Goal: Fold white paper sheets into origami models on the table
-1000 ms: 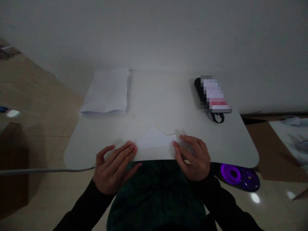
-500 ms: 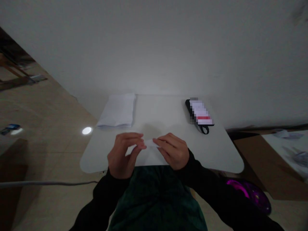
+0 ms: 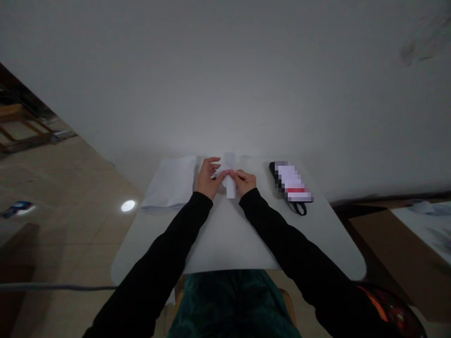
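A narrow piece of folded white paper [image 3: 230,189] is held between my two hands, over the far half of the white table [image 3: 232,239]. My left hand [image 3: 210,179] presses its thumb on the middle of the paper, with its other fingers curved beside and behind it. From the other side my right hand [image 3: 244,182] pinches the paper, thumb near the left thumb. One end of the paper stands up beyond the thumbs and the other points toward me. The fingers partly hide its folds.
Left of my hands lies a stack of white paper sheets [image 3: 171,183]. A phone [image 3: 292,183] in a black case with a loop strap lies at the right. A wall [image 3: 225,84] rises behind the table. Beyond the right edge is a brown cardboard box [image 3: 398,253].
Both hands have moved away from me, toward the wall, with the paper. The paper, lying crosswise between the fingertips before, now points lengthwise away from me. The view has tilted slightly upward.
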A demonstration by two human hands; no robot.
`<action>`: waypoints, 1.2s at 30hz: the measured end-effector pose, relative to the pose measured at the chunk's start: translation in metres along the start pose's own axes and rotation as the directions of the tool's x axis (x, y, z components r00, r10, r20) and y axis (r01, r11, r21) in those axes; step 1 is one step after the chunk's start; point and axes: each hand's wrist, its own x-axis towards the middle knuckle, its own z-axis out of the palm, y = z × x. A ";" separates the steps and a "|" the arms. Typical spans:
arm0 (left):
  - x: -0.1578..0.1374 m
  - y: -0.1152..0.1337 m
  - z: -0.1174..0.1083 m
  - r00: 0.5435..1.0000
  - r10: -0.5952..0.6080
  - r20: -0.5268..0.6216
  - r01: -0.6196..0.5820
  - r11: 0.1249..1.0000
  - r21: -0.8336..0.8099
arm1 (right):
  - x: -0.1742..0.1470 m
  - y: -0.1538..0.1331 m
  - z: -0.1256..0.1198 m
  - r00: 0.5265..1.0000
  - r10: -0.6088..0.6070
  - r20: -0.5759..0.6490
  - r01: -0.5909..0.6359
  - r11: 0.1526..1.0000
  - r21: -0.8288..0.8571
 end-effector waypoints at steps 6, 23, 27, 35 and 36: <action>0.003 -0.022 -0.005 0.990 -0.043 -0.136 0.037 0.998 -0.045 | -0.002 0.010 -0.003 0.976 0.174 0.130 -0.171 0.985 -0.031; -0.005 -0.004 -0.015 0.917 0.282 0.283 -0.371 0.863 0.342 | -0.007 -0.005 -0.017 0.965 -0.197 0.174 0.240 0.933 -0.270; -0.007 -0.006 -0.010 0.963 0.149 0.226 -0.205 0.946 0.253 | -0.006 -0.004 -0.014 0.979 -0.135 0.149 0.160 0.973 -0.168; -0.007 0.002 -0.007 0.978 -0.071 0.198 0.079 0.996 -0.029 | 0.000 0.008 -0.009 0.985 0.084 0.150 -0.117 0.967 0.225; -0.006 0.002 -0.007 0.974 -0.091 0.209 0.102 0.994 -0.044 | 0.001 0.010 -0.009 0.983 0.106 0.152 -0.141 0.960 0.242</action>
